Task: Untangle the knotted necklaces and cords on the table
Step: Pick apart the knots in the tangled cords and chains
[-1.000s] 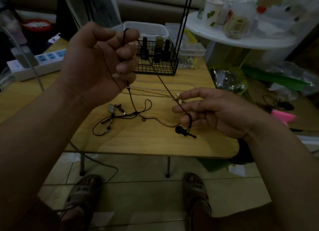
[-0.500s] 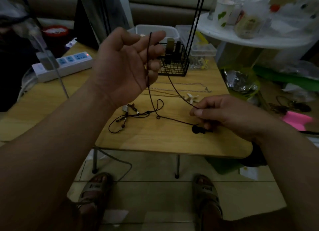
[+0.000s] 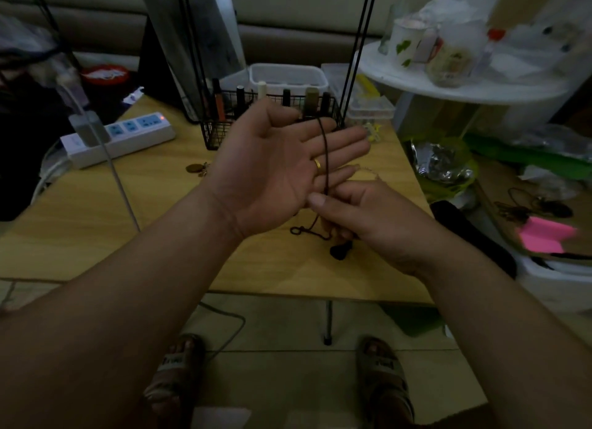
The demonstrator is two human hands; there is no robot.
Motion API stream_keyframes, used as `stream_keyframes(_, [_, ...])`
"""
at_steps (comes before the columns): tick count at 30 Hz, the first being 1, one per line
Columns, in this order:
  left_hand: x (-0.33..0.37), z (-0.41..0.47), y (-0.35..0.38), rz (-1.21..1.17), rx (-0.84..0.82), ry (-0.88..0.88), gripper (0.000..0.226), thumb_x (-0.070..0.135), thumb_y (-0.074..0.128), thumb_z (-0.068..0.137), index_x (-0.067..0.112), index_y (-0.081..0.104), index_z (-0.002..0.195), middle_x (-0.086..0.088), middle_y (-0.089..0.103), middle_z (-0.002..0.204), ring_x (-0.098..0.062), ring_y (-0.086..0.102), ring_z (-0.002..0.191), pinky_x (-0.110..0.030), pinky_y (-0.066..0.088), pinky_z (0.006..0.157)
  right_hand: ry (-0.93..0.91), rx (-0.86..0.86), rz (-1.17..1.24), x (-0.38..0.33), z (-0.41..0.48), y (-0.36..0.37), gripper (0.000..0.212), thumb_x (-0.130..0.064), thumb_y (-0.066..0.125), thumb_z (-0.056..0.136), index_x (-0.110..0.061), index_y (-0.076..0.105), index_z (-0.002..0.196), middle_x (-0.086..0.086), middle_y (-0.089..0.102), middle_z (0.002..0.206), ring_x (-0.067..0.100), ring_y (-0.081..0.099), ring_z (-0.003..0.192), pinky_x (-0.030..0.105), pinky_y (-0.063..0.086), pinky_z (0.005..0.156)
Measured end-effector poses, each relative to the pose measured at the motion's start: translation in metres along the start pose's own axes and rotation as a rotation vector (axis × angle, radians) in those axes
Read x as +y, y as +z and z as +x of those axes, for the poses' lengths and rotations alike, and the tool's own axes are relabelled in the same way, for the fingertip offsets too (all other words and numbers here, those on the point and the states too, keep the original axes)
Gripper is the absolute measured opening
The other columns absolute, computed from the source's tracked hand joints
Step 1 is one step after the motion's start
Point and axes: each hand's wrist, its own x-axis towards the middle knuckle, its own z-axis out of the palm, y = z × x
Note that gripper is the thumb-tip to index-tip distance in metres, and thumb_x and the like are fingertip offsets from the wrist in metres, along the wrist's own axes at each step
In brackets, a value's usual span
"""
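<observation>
At the far left of the counter [image 3: 96, 223] lies one white power strip [image 3: 128, 133] showing three blue sockets. To its right, one small brown pendant [image 3: 195, 168] sits on the wood. Behind it stands one black wire basket [image 3: 214, 134] with six upright bottles, as far as can be counted in the dim light.

The left hand [image 3: 282, 162] is held over the middle of the counter, palm up, its grip wide with the fingers straight. It wears one gold ring [image 3: 317, 165]. One black cord [image 3: 324, 153] hangs down across those fingers. It passes the ring and runs into the right hand [image 3: 371, 217], just near of the left palm. The right grip is narrow, thumb and fingers pinching the cord.

Below the pinch the cord lies on the counter, making one small loop [image 3: 299, 231]. One dark tassel [image 3: 341, 251] sits just near of the right hand's fingers. One thin pale chain [image 3: 368, 169] shows on the counter beyond the right hand.

Off the counter at far right lies one pink paper [image 3: 544, 236]. Two sandalled feet rest on the floor below.
</observation>
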Motion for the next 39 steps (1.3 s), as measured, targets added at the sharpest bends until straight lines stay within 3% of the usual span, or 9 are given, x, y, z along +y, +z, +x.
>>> stream_keyframes(2, [-0.001,0.001,0.0,0.055,0.03,0.01,0.07,0.031,0.031,0.097,0.0,0.026,0.159,-0.022,0.057,0.148,-0.034,0.057,0.138,-0.047,0.038,0.121,0.004,0.004,0.001,-0.001,0.0,-0.001,0.028,-0.035,0.063,0.101,-0.013,0.076,0.088,0.002,0.059,0.072,0.013,0.048,0.065,0.033,0.043,0.066])
stream_keyframes(6, [0.002,0.002,-0.006,0.137,0.064,0.02,0.055,0.022,0.024,0.103,0.002,0.035,0.154,-0.021,0.063,0.141,-0.033,0.061,0.133,-0.046,0.045,0.114,-0.018,0.008,0.116,-0.005,-0.002,-0.015,0.031,-0.032,0.053,0.105,-0.015,0.075,0.092,-0.001,0.061,0.072,0.009,0.048,0.062,0.018,0.046,0.059])
stream_keyframes(13, [-0.003,0.005,-0.008,0.227,0.12,0.107,0.053,0.008,0.041,0.108,0.017,0.028,0.159,-0.011,0.073,0.129,-0.027,0.071,0.118,-0.034,0.061,0.087,-0.01,-0.097,0.173,-0.002,-0.006,-0.023,0.029,-0.022,0.049,0.107,-0.011,0.075,0.114,-0.001,0.067,0.085,0.012,0.052,0.071,0.024,0.047,0.069])
stream_keyframes(21, [-0.001,0.011,-0.011,0.221,0.229,0.152,0.043,0.01,0.046,0.109,0.015,0.046,0.151,-0.007,0.078,0.115,-0.021,0.077,0.102,-0.033,0.061,0.087,-0.027,-0.107,0.089,-0.001,-0.007,-0.024,0.028,-0.024,0.052,0.105,-0.02,0.078,0.113,-0.003,0.068,0.087,0.01,0.054,0.075,0.021,0.046,0.073])
stream_keyframes(25, [-0.002,0.009,-0.012,0.423,0.281,0.14,0.032,0.022,0.048,0.109,0.01,0.06,0.136,-0.005,0.079,0.11,-0.021,0.075,0.106,-0.04,0.058,0.099,-0.045,-0.074,0.121,-0.006,-0.007,-0.022,0.032,-0.035,0.054,0.098,-0.018,0.08,0.105,-0.004,0.069,0.085,0.011,0.057,0.077,0.02,0.05,0.074])
stream_keyframes(30, [-0.014,-0.004,-0.001,0.642,0.074,-0.079,0.069,0.055,0.031,0.109,-0.005,0.055,0.133,-0.01,0.052,0.087,-0.026,0.061,0.09,-0.044,0.053,0.103,-0.032,-0.053,0.345,-0.023,-0.004,-0.023,0.035,-0.025,0.044,0.108,-0.005,0.071,0.117,0.009,0.066,0.093,0.02,0.06,0.081,0.033,0.053,0.075])
stream_keyframes(34, [-0.013,-0.022,0.002,0.718,0.021,-0.042,0.037,0.03,0.044,0.11,0.016,0.06,0.14,-0.007,0.072,0.126,-0.03,0.07,0.116,-0.048,0.054,0.104,-0.023,0.022,0.595,-0.047,-0.004,-0.027,0.031,-0.023,0.043,0.109,-0.006,0.068,0.114,0.01,0.072,0.096,0.022,0.071,0.085,0.033,0.06,0.071])
stream_keyframes(37, [-0.009,-0.03,0.002,0.851,0.125,0.009,0.021,0.014,0.054,0.106,0.004,0.066,0.12,-0.009,0.077,0.107,-0.018,0.074,0.097,-0.025,0.058,0.085,-0.008,0.082,0.498,-0.064,-0.005,-0.035,0.03,-0.028,0.045,0.109,-0.011,0.07,0.112,0.01,0.073,0.103,0.024,0.071,0.092,0.037,0.061,0.078])
stream_keyframes(39, [-0.009,-0.032,0.0,0.882,0.204,0.021,0.021,0.015,0.056,0.106,-0.003,0.066,0.112,-0.006,0.077,0.095,-0.015,0.073,0.087,-0.022,0.058,0.077,0.019,0.157,0.259,-0.073,-0.005,-0.043,0.032,-0.034,0.047,0.109,-0.017,0.073,0.11,0.008,0.074,0.105,0.025,0.071,0.096,0.04,0.06,0.082])
